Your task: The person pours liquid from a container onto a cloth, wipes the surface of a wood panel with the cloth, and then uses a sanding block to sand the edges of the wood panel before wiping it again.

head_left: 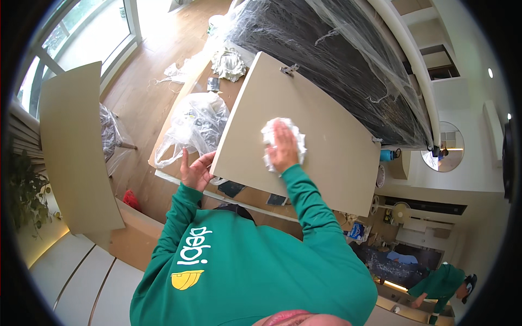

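The wiping of the beige panel point(255, 117) looks to be under way rather than finished: the white cloth point(300, 142) sits around the middle of the panel's upper face, beneath the person's right hand point(284, 149). That hand is laid flat, fingers stretched out and pressing the cloth down. How much of the face is already wiped cannot be told, as no line parts cleaned from uncleaned; the areas toward the far and right-hand corners may be left. The left hand point(197, 173) is at the panel's near left corner, thumb raised apart from the fingers, whose tips meet the edge without any clear pinch. Two metal hinges remain on the panel, one point(290, 69) near its far corner, the other point(376, 140) near its right corner

The panel lies over the desk point(235, 93), covering much of it. Along the desk's left edge rests a clear plastic bag point(198, 122), with whitish, crumpled contents that cannot be made out. Farther back, toward the desk's far end, lies a crumpled white bundle point(228, 64). Beyond the panel's right corner is a blue bottle point(387, 155), its contents hidden
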Demonstrator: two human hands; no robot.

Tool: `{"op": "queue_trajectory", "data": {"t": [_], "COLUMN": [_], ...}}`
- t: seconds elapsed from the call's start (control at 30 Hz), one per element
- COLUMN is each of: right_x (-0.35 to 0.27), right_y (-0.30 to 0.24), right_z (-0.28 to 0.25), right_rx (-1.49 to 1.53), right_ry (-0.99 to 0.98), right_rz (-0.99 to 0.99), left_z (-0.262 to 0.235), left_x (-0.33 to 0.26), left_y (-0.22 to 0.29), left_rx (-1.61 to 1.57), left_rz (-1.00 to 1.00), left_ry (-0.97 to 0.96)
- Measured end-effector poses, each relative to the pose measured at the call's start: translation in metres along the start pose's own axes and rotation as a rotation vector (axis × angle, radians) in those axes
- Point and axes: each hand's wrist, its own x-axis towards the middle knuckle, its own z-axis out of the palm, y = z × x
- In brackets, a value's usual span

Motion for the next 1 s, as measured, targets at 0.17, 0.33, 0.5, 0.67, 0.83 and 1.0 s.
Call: {"op": "queue_trajectory", "data": {"t": [0.17,0.33,0.5,0.67,0.83,1.0], "right_x": [-0.09,-0.045,0.003,-0.052,-0.104,-0.025], "right_y": [0.22,0.134,-0.133,-0.048,0.086,-0.143], "right_z": [-0.016,0.026,0.008,-0.013,0.007,0.01], "right_rx": [-0.275,-0.249,0.151,0.07,-0.199,0.085], "right_ry": [0.106,0.16,-0.109,-0.136,0.111,-0.036], "right_rz": [0.858,0.426,-0.226,-0.11,0.498,-0.013], "left_z": [0.003,0.004,-0.001,-0.001,-0.005,-0.003], "left_x": [0.003,-0.001,0.0,-0.003,-0.001,-0.001], "left_y": [0.003,-0.002,0.003,0.003,0.001,0.001], "left_rx": [-0.014,-0.037,-0.073,-0.07,-0.064,-0.058], "left_rz": [-0.032,-0.032,-0.067,-0.056,-0.089,-0.078], "left_ry": [-0.059,-0.036,-0.033,-0.035,-0.046,0.035]}}
